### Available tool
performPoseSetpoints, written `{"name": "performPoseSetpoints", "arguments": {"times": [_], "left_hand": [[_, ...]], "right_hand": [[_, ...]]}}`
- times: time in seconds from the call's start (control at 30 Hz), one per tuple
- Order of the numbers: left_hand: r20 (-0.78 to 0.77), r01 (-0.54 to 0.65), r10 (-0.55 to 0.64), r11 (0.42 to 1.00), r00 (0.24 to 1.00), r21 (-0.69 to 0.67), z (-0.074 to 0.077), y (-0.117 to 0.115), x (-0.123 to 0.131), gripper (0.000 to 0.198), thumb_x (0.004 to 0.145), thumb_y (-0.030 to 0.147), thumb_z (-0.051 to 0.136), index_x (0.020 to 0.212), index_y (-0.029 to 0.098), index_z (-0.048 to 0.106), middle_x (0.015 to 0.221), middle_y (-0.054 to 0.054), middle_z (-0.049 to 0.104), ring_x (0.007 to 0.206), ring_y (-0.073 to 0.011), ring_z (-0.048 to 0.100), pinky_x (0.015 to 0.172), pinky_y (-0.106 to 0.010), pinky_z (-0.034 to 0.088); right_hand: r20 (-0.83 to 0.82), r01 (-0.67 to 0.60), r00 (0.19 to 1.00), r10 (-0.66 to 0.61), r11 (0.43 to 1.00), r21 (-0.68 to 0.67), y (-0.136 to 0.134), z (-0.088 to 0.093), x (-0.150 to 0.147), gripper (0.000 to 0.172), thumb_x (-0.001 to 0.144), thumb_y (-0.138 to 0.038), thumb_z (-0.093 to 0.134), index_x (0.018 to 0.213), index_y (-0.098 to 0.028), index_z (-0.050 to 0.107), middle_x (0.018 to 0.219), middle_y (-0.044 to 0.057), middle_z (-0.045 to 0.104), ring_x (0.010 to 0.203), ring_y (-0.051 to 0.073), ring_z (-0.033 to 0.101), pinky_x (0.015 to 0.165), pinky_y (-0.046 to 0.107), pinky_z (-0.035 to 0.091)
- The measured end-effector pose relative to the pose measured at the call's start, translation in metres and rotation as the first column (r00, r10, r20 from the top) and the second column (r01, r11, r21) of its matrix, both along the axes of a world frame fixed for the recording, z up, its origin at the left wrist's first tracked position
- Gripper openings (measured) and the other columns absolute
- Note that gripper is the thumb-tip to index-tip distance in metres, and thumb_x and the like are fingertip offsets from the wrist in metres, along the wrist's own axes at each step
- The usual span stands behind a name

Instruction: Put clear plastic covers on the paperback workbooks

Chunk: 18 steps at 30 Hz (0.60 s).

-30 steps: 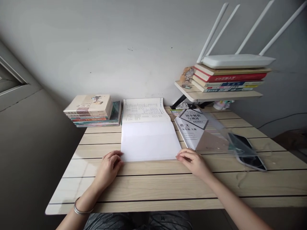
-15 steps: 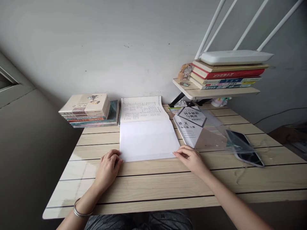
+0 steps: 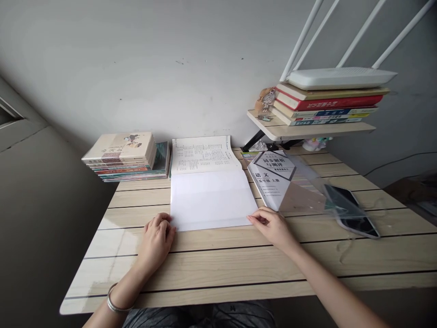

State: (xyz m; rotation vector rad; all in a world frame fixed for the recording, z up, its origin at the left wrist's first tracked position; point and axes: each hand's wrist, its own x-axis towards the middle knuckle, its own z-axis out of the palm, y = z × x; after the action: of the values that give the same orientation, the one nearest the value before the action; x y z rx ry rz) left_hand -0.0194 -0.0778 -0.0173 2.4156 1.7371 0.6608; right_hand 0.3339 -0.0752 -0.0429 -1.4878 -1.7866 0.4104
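An open book point(image 3: 208, 157) lies on the desk, its far page printed and its near half a blank white page point(image 3: 213, 200). At the near left corner my left hand point(image 3: 158, 237) rests with curled fingers, the thumb and fingertips closed on the page's edge. My right hand point(image 3: 271, 226) pinches the near right corner between thumb and fingers. Just beyond that hand lies a grey and white workbook point(image 3: 273, 175), beside a clear plastic cover point(image 3: 307, 191) that partly overlaps a phone point(image 3: 355, 214).
A stack of books point(image 3: 119, 155) stands at the back left. On the right, a small raised shelf point(image 3: 290, 132) carries more books point(image 3: 327, 105), a white router point(image 3: 341, 78) with antennas, and a small figurine point(image 3: 265, 100). The wooden desk point(image 3: 211, 269) ends close to my lap.
Both hands keep their places at the page's near corners. The view has shifted slightly; nothing else visibly moved.
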Motion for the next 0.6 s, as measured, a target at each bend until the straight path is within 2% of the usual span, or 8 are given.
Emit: {"name": "performPoseSetpoints", "arguments": {"times": [0.6], "left_hand": [[0.008, -0.026, 0.026, 1.000, 1.000, 0.000, 0.0008, 0.0007, 0.0019, 0.023, 0.086, 0.028, 0.044, 0.065, 0.020, 0.049, 0.100, -0.007, 0.058, 0.093, -0.0224, 0.058, 0.082, -0.041, 0.044]], "right_hand": [[0.006, 0.013, 1.000, -0.013, 1.000, -0.005, 0.0000, -0.0012, -0.0010, 0.026, 0.082, -0.034, 0.055, 0.061, -0.021, 0.055, 0.065, 0.002, 0.056, 0.059, 0.015, 0.054, 0.055, 0.026, 0.045]]}}
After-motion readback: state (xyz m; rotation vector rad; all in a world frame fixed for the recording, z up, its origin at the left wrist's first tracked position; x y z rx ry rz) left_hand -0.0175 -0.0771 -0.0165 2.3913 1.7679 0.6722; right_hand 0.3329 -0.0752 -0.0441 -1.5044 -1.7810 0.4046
